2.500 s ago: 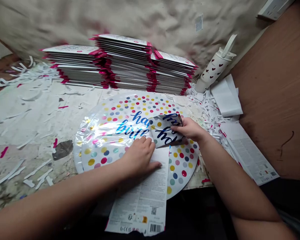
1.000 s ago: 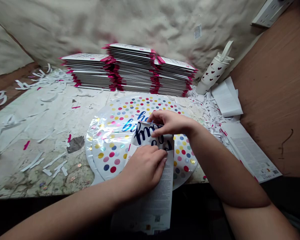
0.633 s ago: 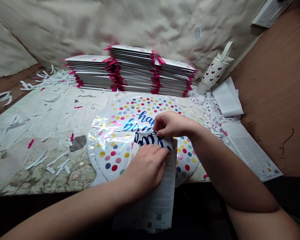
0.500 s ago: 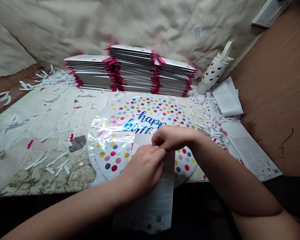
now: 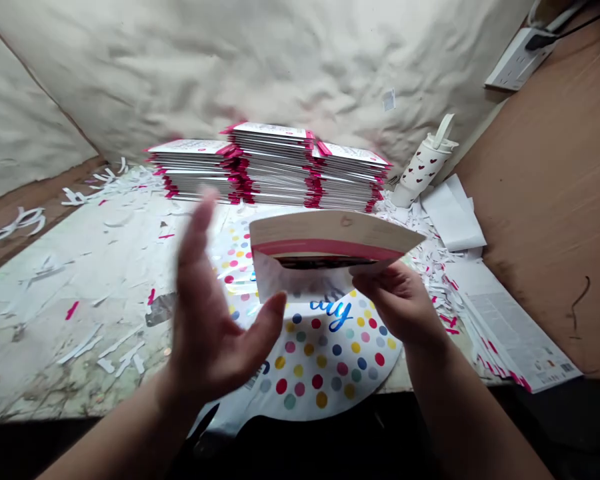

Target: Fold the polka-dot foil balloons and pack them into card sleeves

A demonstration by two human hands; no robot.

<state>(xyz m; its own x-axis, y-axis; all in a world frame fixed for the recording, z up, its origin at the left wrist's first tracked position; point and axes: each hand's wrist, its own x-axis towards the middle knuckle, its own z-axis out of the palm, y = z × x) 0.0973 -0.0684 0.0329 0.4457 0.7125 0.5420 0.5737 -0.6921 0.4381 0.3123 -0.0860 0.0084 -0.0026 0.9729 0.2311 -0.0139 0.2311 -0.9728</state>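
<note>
The card envelope (image 5: pixel 300 230), now lifted off the polka-dot foil balloon (image 5: pixel 325 373) and apparently filled, is pinched in the right hand (image 5: pixel 405 303); the left hand (image 5: pixel 207 327) spreads open, empty.

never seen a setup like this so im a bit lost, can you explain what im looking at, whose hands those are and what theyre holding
There is no machine here, just a person working bare-handed. One camera, worn on that person's head, looks forward and down, so the arms reach in from the bottom edge.

The right hand grips a light card packet by its right end, its opening facing the camera. The left hand is blurred and spread open, its thumb by the packet; I can't tell whether they touch.

Below lies a shiny white sheet with coloured dots and blue lettering. Around it on the table are paper scraps. Three stacks of pink-edged packets stand behind, with a heart-patterned bottle to their right.
</note>
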